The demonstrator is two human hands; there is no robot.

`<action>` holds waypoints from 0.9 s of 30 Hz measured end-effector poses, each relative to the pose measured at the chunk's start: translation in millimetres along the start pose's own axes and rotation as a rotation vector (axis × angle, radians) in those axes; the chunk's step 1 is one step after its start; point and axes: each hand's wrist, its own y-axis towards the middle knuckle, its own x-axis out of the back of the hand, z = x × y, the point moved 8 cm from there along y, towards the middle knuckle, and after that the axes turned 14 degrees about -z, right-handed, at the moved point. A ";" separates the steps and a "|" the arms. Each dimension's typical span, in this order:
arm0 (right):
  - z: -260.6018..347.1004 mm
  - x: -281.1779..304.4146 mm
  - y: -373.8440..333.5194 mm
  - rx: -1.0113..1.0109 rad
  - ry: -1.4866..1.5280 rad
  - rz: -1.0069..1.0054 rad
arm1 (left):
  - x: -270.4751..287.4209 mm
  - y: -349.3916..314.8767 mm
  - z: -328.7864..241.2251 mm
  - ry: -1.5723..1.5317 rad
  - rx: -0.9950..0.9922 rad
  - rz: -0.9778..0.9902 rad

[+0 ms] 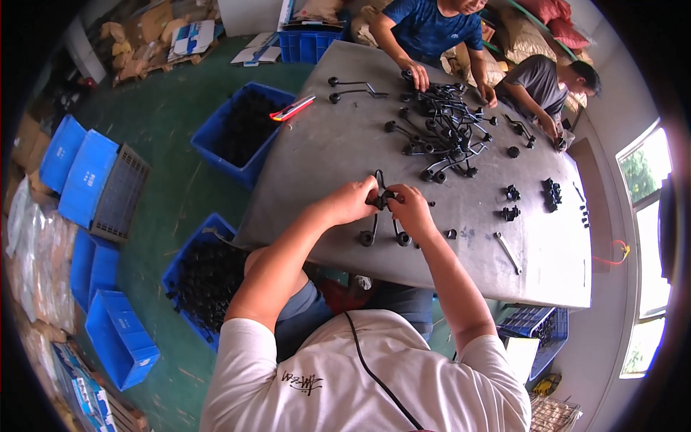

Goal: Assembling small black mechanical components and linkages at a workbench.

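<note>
Over the near part of the grey table [317, 151], my left hand [353, 201] and my right hand [412, 212] meet. Both are closed, fingertips pinching a small black fitting [384, 199] between them. Black bent rods with round joint ends run out from under the hands; one round end [368, 237] lies below my left hand and another round end [402, 237] below my right. My fingers cover much of the fitting, so its exact shape is hidden. Beyond them lies a tangled heap of black link rods [450, 133]. A small black piece [451, 234] rests right of my right hand.
A wrench [508, 253] and small black clamps [509, 214] lie at the right. A red utility knife [291, 108] sits at the left edge. Blue bins [241, 133] of black parts stand on the floor. Two co-workers [432, 32] handle parts across the table.
</note>
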 end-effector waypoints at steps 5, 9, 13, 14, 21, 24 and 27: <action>-8.0 3.7 -5.7 0.105 -0.012 -0.035 | -4.3 -0.8 -16.0 0.058 -0.009 -0.043; -20.6 5.7 -15.1 -0.142 0.583 0.168 | -3.5 -1.4 -16.2 0.077 -0.246 -0.154; -49.3 89.9 -18.4 0.025 0.231 -0.192 | -5.8 2.6 -20.6 -0.011 -0.237 -0.125; -62.3 115.1 -22.7 0.118 -0.084 -0.345 | -7.2 5.4 -18.0 -0.066 -0.143 -0.076; -35.1 88.9 -81.3 0.285 -0.449 -0.205 | -8.3 2.6 -6.6 -0.147 0.018 0.010; -45.6 80.0 -75.7 0.259 -0.462 -0.192 | -6.8 2.6 -11.5 -0.165 -0.009 -0.016; -41.4 76.7 -70.9 0.293 -0.430 -0.169 | -8.9 0.6 -11.0 -0.096 0.022 -0.005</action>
